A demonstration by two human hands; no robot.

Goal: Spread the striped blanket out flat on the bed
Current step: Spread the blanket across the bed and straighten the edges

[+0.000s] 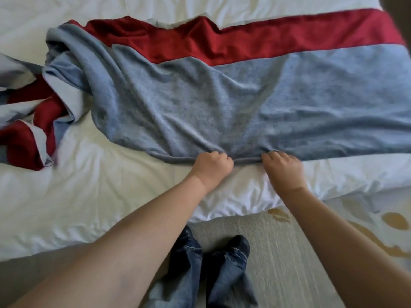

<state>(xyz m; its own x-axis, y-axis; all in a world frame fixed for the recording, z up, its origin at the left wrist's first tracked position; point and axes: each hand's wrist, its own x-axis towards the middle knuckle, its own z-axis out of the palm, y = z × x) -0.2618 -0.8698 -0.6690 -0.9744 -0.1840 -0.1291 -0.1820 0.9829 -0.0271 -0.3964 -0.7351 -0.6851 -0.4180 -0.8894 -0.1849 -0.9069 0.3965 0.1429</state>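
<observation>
My left hand [210,166] and right hand [283,168] both grip the near edge of the striped blanket [222,96], which lies partly spread on the white bed [77,196], bunched at the left. No writing shows.

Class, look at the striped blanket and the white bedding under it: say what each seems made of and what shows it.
The striped blanket: likely soft fleece or knit, matt and heathered in the grey-blue band, sheenier in the red; it drapes in soft folds. The white bedding: probably woven cotton or blend, smooth, with fine creases.
</observation>
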